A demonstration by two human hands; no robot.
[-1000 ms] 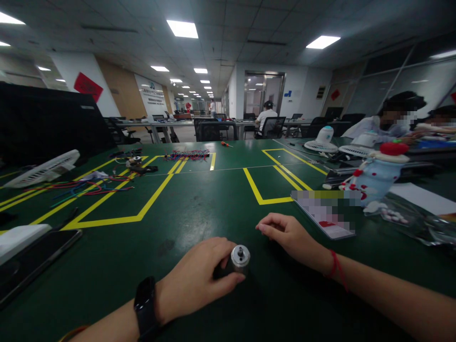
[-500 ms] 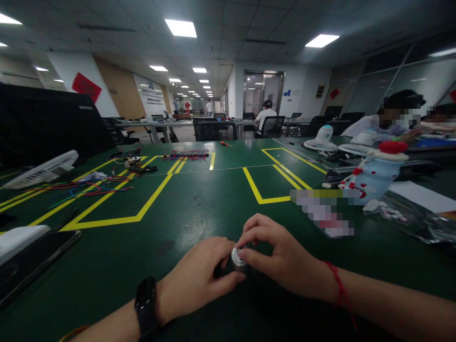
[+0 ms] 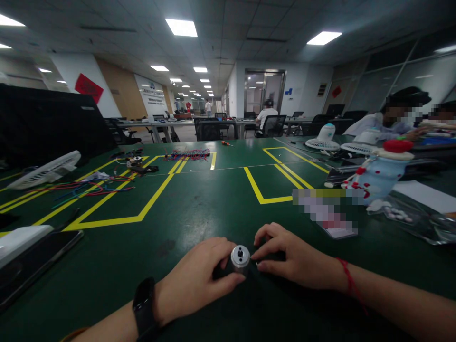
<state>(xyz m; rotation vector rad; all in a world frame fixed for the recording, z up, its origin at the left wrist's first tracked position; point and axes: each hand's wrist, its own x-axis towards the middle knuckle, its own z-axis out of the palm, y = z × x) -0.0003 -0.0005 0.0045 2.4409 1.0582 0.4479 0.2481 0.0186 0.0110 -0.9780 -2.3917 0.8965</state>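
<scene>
My left hand point(image 3: 204, 266) rests on the table with its thumb and fingers closed around a small silver metal motor point(image 3: 240, 256). The motor stands upright; its round top face shows a dark centre and two dark holes. Just right of the motor is my right hand point(image 3: 290, 254), its thumb and index finger apart. A tiny pale spot shows at the right thumb's tip, too small to make out. Fingers of my left hand are partly hidden behind the motor.
A phone point(image 3: 39, 266) lies at left. Coloured wires point(image 3: 96, 186) and a wire bundle point(image 3: 187, 155) lie farther off. Yellow tape point(image 3: 110, 220) marks the green table. At right are a light-blue bottle point(image 3: 381, 175), a plastic bag point(image 3: 420, 221), fans point(image 3: 322, 137) and another person point(image 3: 370, 122).
My right hand has moved off the motor's top to the right, and its thumb and index finger have parted. The motor's top face is now uncovered. My left hand stays around it.
</scene>
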